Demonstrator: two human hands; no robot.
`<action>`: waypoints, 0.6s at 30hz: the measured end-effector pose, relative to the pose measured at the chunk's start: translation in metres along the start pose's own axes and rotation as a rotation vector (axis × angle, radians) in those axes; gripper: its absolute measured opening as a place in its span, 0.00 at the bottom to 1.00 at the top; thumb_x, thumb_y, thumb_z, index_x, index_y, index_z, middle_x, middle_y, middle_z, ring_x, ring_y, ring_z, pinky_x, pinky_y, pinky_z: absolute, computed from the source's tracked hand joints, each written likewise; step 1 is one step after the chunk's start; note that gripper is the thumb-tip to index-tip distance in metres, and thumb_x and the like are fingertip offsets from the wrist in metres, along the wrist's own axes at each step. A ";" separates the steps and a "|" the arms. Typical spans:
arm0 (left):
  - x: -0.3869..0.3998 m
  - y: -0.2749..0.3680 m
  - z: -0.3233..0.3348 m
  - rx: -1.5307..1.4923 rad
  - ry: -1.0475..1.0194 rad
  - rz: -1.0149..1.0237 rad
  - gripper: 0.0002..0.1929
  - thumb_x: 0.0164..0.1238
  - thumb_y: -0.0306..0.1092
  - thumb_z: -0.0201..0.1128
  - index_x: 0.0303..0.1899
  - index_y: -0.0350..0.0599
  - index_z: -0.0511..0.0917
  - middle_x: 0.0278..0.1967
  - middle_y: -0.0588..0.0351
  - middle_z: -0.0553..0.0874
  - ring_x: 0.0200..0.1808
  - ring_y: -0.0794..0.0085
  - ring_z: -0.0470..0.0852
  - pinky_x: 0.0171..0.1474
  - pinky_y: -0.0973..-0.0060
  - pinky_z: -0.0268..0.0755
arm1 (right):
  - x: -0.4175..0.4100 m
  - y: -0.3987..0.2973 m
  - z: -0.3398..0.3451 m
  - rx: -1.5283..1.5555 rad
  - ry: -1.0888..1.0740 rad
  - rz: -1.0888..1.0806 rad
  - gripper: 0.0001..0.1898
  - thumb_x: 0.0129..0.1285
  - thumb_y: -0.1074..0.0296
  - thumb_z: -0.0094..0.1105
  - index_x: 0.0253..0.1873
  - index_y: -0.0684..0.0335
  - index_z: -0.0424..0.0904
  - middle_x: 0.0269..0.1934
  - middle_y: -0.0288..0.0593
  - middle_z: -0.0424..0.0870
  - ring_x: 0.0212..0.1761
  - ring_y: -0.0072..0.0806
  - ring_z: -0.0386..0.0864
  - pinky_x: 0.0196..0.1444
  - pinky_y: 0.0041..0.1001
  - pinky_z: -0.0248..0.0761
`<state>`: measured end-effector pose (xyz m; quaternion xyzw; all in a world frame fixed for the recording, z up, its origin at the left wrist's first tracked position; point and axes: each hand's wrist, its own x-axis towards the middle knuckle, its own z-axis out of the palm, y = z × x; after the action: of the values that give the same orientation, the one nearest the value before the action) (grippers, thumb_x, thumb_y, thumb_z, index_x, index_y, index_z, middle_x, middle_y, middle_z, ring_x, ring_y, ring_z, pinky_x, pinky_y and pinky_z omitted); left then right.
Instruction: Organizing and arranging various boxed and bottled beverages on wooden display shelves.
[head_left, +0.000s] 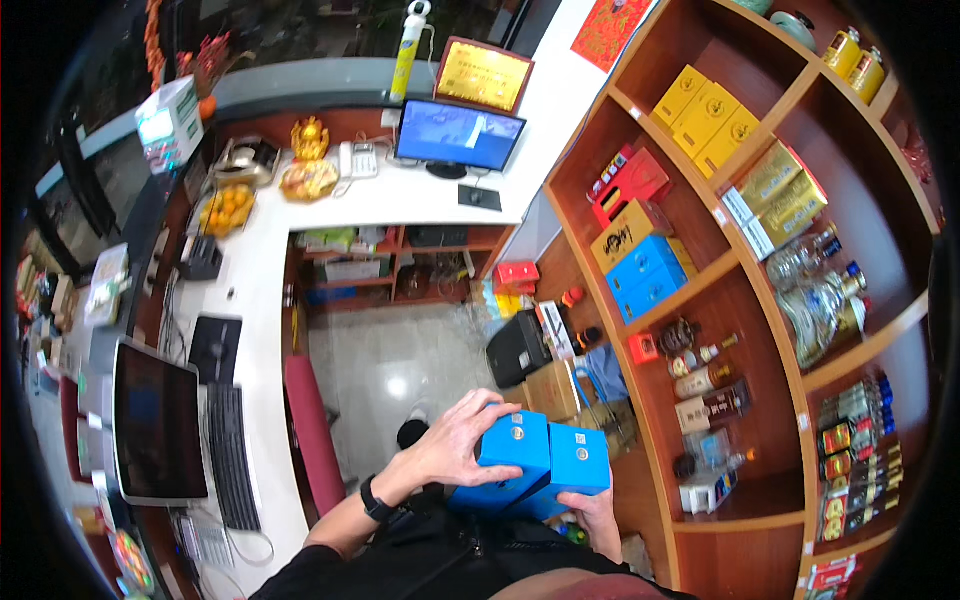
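Note:
Two tall blue cardboard boxes stand side by side against my body, pressed between my hands. My left hand (465, 442) is spread over the left blue box (517, 442), with the thumb across its near face and the fingers over its top. Around the right blue box (581, 457) curls my right hand (596, 514), its thumb on the near lower side and its other fingers mostly hidden. The boxes touch at the near end, with a narrow gap between their tops. A dark band circles my left wrist.
Wooden shelves (716, 270) with bottles, yellow boxes (705, 116) and more blue boxes (646, 277) rise on my right. A white counter (259, 259) wraps the left and far sides, bearing monitors (459, 135). A black case (517, 352), a carton (551, 390) and a maroon chair back (311, 431) stand nearby.

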<state>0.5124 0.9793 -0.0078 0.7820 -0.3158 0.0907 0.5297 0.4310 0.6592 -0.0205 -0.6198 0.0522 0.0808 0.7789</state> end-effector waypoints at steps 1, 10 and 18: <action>0.022 -0.023 -0.013 0.017 0.014 0.017 0.48 0.56 0.62 0.86 0.72 0.41 0.81 0.64 0.39 0.82 0.64 0.41 0.84 0.69 0.51 0.78 | 0.036 0.002 0.007 0.046 -0.002 -0.021 0.63 0.40 0.76 0.94 0.85 0.62 0.65 0.71 0.43 0.82 0.73 0.37 0.81 0.78 0.42 0.76; 0.245 -0.160 -0.114 -0.158 0.092 0.163 0.49 0.50 0.52 0.92 0.71 0.42 0.74 0.61 0.43 0.80 0.63 0.49 0.82 0.67 0.53 0.76 | 0.293 -0.083 0.064 -0.124 -0.051 -0.329 0.74 0.40 0.68 0.99 0.91 0.67 0.53 0.78 0.47 0.78 0.79 0.39 0.78 0.82 0.43 0.72; 0.461 -0.216 -0.170 -0.611 -0.074 0.286 0.71 0.50 0.45 0.95 0.90 0.37 0.50 0.68 0.45 0.77 0.72 0.58 0.78 0.78 0.58 0.67 | 0.437 -0.175 0.097 -0.118 0.215 -0.660 0.79 0.44 0.55 0.99 0.93 0.68 0.44 0.81 0.52 0.73 0.82 0.45 0.75 0.85 0.46 0.68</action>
<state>1.0335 0.9978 0.1170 0.5374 -0.4540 0.0369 0.7097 0.8911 0.7418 0.0902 -0.6521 -0.0740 -0.2385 0.7158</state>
